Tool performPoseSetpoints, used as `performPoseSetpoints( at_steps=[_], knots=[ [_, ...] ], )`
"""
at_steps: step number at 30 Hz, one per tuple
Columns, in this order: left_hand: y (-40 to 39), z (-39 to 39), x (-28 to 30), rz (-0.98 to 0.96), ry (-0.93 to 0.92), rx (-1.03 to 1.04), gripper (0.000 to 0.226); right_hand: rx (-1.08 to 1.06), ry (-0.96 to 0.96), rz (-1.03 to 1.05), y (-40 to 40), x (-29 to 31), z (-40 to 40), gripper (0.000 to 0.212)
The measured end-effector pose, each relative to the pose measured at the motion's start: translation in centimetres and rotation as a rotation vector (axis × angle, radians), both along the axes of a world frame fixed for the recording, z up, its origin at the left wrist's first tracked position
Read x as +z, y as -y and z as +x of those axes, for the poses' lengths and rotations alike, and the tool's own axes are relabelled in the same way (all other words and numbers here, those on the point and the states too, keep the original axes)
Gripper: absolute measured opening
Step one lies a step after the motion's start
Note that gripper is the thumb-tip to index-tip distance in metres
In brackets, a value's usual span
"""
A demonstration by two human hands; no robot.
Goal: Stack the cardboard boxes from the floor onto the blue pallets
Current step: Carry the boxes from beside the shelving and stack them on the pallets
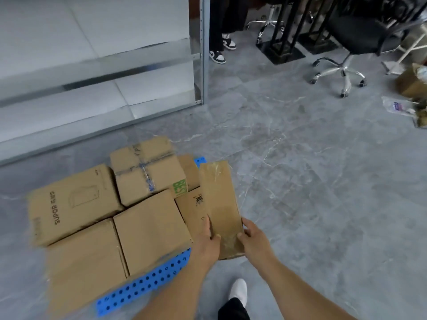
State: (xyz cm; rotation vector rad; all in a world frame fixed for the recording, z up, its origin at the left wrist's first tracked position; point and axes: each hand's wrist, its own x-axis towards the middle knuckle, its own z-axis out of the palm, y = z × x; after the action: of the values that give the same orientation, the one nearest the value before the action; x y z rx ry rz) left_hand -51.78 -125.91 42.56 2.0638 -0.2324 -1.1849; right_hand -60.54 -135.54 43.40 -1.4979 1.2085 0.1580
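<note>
Gripping a long narrow box [219, 204] by its near end, the left hand [208, 243] and right hand [254, 241] clasp its two sides, holding it at the right edge of a blue pallet [147, 282]. Other boxes [150, 229] crowd the pallet, which lies on a grey floor [323, 192] beside a metal shelf [202, 54].

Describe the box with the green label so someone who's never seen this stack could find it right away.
Start at the blue pallet on the grey floor, loaded with cardboard boxes. Go to the back row, nearest the metal shelving: the box with the green label sits right of the SUPOR box. Only it has crossed tape on top and a green printed patch at its front right corner.
</note>
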Motion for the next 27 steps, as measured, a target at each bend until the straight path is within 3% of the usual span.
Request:
performPoseSetpoints(
  at_steps=[13,27],
  knots=[
    [-0.6,0.4,-5.9,0.095,-0.081,0.163,0.065,0.151,-0.145,0.059,0.4,-5.0,2.3,0.051],
    [2.9,3.1,-17.5,0.191,-0.166,0.213,0.065,0.150,-0.221,0.195,3.9,-19.3,5.4,0.051]
  ],
)
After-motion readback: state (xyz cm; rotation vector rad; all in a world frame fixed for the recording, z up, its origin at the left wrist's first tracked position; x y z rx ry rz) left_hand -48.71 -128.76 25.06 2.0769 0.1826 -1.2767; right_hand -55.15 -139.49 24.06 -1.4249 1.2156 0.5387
